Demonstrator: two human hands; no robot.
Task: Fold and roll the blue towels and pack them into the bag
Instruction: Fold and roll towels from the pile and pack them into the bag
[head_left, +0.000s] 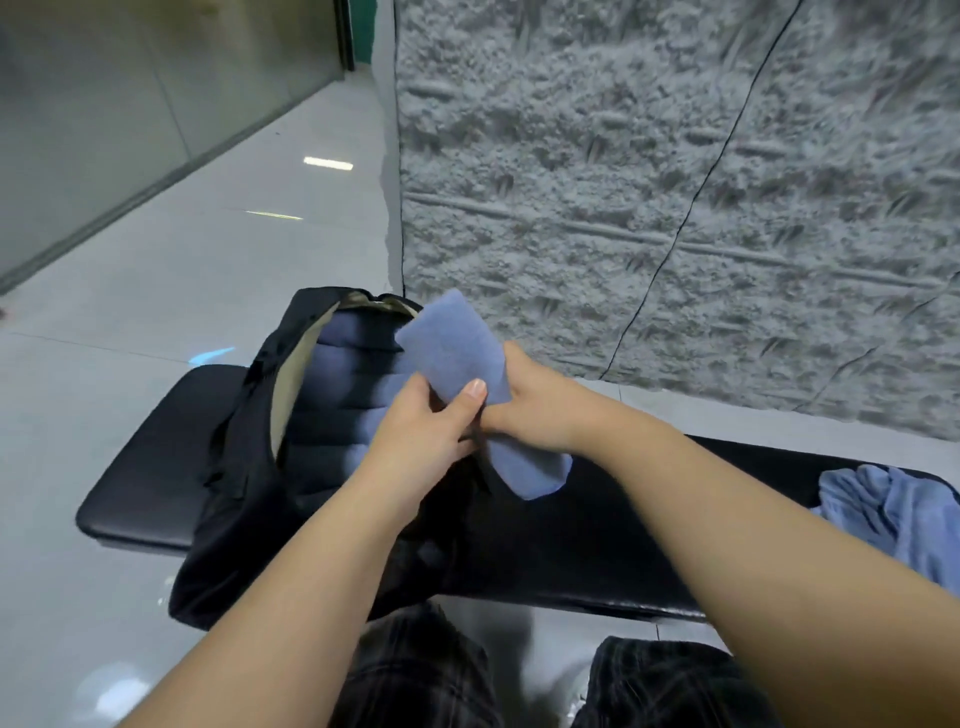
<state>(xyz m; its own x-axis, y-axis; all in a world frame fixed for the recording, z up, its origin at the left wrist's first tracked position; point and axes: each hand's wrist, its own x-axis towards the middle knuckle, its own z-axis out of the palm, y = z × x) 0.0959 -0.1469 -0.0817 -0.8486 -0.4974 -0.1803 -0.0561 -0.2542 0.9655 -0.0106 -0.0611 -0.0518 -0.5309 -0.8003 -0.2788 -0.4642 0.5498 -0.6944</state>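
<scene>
Nearest me are two knees in dark plaid trousers, pressed up to the near edge of the black padded table. On that table lies the black bag, unzipped, with rolled blue towels packed in a row inside it. Just above the bag's right side I see both hands holding one rolled blue towel, tilted with its far end toward the bag's mouth. My left hand has its grip pinching the roll from the bag side, thumb on top; my right hand has its grip wrapped round the roll's middle. Well to the right of the bag, a heap of loose blue towels lies on the table.
</scene>
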